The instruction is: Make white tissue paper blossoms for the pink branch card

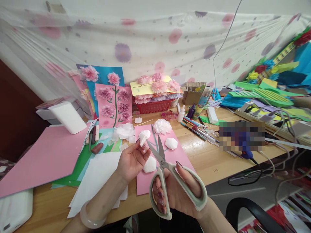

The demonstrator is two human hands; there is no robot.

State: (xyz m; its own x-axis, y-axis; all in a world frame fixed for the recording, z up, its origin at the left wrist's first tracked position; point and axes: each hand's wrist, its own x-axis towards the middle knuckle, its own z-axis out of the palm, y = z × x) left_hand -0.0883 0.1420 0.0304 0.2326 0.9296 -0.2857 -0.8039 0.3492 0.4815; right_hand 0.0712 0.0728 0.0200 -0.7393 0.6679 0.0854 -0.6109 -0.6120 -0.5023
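Observation:
A pair of scissors (162,162) with pale grey-green handles is in my right hand (178,189), thumb and fingers through the loops. The blades stand apart and point up and away. My left hand (131,159) pinches a small folded piece of thin white paper (143,139) just left of the blade tips. Below both hands lies a pink card (179,155) with a painted stem. On it are a fluffy white paper flower (162,126) and white paper discs, one at the right (171,143) and one lower down (149,164). Part of the stem is hidden behind the scissors.
White sheets (97,181) and a large pink sheet (46,158) lie at the left. Small white paper squares (123,130) are behind my left hand. Flower cards and a red basket (153,107) stand at the back. Pens, a glue bottle (181,114) and cables are at the right.

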